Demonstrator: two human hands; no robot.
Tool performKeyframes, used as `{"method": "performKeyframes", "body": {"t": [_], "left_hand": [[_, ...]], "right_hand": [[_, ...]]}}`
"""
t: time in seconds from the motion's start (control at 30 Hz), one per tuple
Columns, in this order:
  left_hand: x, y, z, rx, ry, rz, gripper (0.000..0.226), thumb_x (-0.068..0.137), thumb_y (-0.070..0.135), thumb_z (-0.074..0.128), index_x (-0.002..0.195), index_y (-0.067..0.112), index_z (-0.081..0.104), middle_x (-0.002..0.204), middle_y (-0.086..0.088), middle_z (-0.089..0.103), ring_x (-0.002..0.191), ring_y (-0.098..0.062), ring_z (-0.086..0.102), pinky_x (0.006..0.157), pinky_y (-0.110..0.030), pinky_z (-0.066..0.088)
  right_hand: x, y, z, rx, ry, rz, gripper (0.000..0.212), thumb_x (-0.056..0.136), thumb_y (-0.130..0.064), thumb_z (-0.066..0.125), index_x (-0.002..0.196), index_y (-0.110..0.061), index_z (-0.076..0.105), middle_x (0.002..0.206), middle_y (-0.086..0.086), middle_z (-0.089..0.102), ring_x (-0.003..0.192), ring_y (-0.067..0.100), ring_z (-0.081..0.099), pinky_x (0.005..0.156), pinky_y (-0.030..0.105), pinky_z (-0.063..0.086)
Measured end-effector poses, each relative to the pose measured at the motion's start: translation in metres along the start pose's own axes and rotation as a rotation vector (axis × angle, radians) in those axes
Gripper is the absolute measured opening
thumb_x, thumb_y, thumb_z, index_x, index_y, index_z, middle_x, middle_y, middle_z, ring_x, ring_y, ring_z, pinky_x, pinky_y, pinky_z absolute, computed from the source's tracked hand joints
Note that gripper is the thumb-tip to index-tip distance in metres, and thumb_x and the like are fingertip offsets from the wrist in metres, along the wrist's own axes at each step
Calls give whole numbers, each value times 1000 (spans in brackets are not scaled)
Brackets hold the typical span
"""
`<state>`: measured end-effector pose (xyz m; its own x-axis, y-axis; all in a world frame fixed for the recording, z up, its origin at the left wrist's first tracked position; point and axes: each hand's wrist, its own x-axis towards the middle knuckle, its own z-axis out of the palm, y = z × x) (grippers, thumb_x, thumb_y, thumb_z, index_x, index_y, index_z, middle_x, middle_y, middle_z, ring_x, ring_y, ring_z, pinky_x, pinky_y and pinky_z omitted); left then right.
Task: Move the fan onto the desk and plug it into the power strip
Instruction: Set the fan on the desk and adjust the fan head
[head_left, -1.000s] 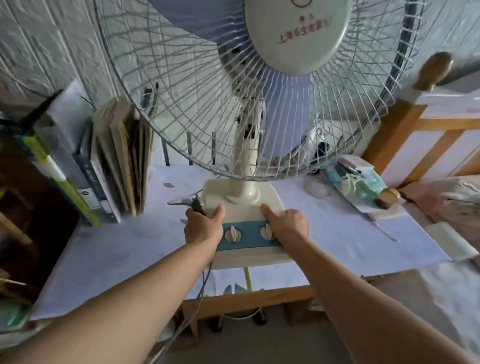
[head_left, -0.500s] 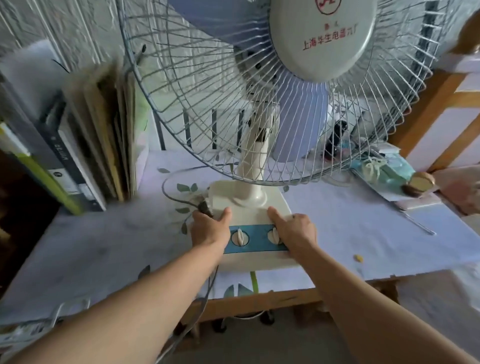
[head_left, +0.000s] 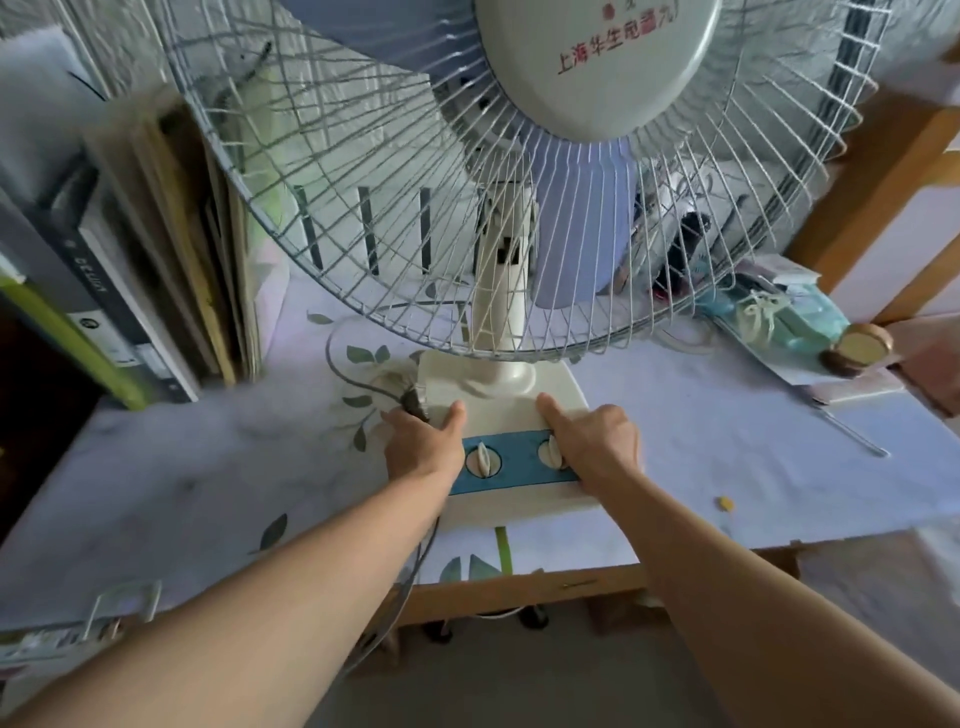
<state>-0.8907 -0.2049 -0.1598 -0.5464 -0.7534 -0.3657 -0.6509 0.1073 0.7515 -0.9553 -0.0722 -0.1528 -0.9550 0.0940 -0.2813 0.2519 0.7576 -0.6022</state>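
Head view: both hands hold a fan's base on the worktop.
The left hand and right hand each have a grip clamped on the fan base (thumbs on top), upright on the cloth-covered worktop beside books.

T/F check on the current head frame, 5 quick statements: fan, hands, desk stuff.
1. Both hands grip the fan base. True: left hand on its left side, right hand on its right.
2. The blue control strip carries three knobs. False: two show.
3. The fan's cord hangs off the desk's front edge. True.
4. Upright books and folders stand right of the fan. False: they stand to its left.
5. The fan lies tipped over. False: it stands upright on the desk.
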Motion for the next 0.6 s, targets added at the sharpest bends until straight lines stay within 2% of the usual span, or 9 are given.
{"method": "performKeyframes", "body": {"t": [0.17, 0.33, 0.4, 0.5, 0.6], "left_hand": [[-3, 4, -1, 76, 13, 13, 67, 88, 52, 52, 131, 0, 43, 132, -20, 53, 118, -36, 54, 94, -42, 46], [1, 5, -6, 195, 23, 60, 69, 85, 58, 51, 120, -1, 53, 122, -18, 60, 110, -34, 60, 80, -38, 47], [2, 4, -5, 200, 17, 81, 69, 84, 60, 52, 116, -1, 55, 117, -17, 63, 105, -34, 62, 77, -37, 48], [2, 2, -2, 197, 8, 91, 75, 80, 65, 51, 116, -1, 55, 117, -18, 64, 104, -34, 63, 81, -39, 51], [2, 0, 2, 213, -5, 98, 78, 80, 64, 52, 120, -3, 52, 121, -18, 61, 107, -34, 62, 82, -38, 50]], "right_hand": [[3, -5, -10, -71, 1, -12, 66, 78, -65, 52, 106, -5, 58, 92, 8, 52, 81, 27, 53, 68, 32, 45], [8, -5, -12, -86, 23, -8, 56, 77, -64, 54, 96, -12, 54, 92, 7, 54, 81, 27, 52, 70, 32, 42], [10, -4, -13, -84, 57, -26, 58, 75, -64, 56, 95, -10, 55, 94, 8, 58, 81, 27, 54, 71, 32, 44], [15, 2, -12, -79, 95, -51, 66, 72, -65, 59, 101, -6, 60, 99, 10, 62, 89, 29, 60, 73, 33, 47], [23, 7, -10, -79, 99, -71, 69, 68, -69, 59, 98, -7, 64, 98, 10, 65, 89, 29, 63, 68, 31, 45]]}}
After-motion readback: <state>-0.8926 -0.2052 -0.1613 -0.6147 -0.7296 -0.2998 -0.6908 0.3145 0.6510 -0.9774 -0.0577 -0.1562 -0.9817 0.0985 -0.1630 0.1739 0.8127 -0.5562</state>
